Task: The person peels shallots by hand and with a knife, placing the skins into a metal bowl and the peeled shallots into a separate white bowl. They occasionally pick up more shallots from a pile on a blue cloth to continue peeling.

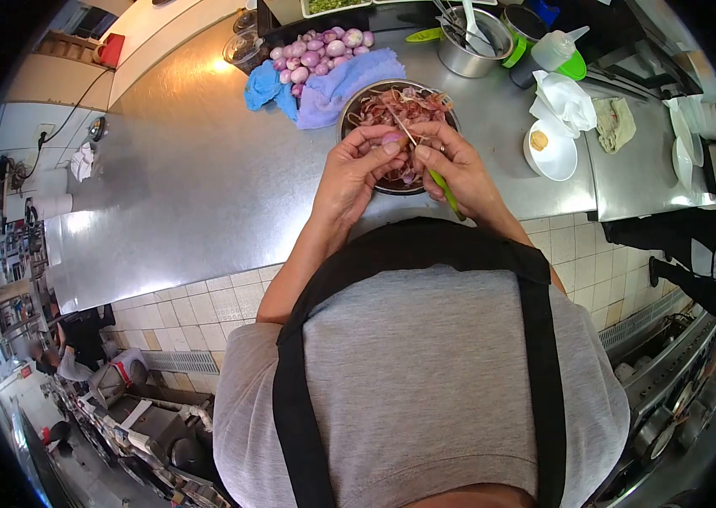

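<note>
Between the fingertips of my left hand (356, 168) is a small purple onion (391, 138), held above a metal bowl (344, 129). My right hand (458, 166) grips a small knife (444, 191) by its green handle, the blade slanting up and left beside the onion. Reddish-brown onion skins (427, 103) fill the bowl beneath both hands. Behind it, a heap of peeled purple onions (324, 57) borders a lavender towel (358, 78) and a crumpled blue cloth (263, 85).
On the steel counter (180, 186), right of the bowl, are a metal pot (462, 63) with utensils, a squeeze bottle (553, 51), a white bowl (554, 161) and a folded cloth (614, 124). Other people (696, 245) stand at the far right and left.
</note>
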`<state>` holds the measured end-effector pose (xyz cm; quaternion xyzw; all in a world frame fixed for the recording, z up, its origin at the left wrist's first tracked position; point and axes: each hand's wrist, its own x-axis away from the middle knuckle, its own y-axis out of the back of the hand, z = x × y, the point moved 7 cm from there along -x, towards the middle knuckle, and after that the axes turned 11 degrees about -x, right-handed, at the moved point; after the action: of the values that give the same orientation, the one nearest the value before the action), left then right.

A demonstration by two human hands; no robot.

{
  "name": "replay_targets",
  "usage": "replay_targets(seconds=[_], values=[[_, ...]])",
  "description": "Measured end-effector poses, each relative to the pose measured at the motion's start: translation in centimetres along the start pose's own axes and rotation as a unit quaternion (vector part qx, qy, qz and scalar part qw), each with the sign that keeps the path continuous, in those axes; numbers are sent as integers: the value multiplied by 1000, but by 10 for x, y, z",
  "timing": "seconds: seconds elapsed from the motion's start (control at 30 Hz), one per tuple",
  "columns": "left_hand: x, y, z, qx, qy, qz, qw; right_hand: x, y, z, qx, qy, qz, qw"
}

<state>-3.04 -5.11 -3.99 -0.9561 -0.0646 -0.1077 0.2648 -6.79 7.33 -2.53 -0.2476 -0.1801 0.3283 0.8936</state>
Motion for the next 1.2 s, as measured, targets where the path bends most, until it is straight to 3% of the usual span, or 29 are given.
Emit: replay_targets(seconds=[0.2,0.5,0.9,0.97,1.03,1.07,1.13,1.17,1.2], values=[[2,-8,-4,-37,-16,26,999,-8,13,-10,-117,-52,-37,991],[-1,2,-10,-86,-38,-28,995,5,-1,7,128,-27,3,991],[-2,7,-5,-54,-10,-17,998,9,-4,10,243,-15,-3,970],[-2,6,-3,-38,-7,-16,999,5,-9,18,358,202,20,911],[-2,8,-1,-26,-3,-21,999,8,-15,24,416,326,31,849],[-2,8,0,-20,-1,-24,1000,8,-14,24,423,344,31,837],[-2,8,-1,-32,-3,-22,999,2,-8,22,324,240,22,915],[-1,7,-1,-39,-4,-22,999,3,0,15,205,108,12,973],[-1,5,-3,-38,-8,-12,999,5,3,3,80,-28,1,996]])
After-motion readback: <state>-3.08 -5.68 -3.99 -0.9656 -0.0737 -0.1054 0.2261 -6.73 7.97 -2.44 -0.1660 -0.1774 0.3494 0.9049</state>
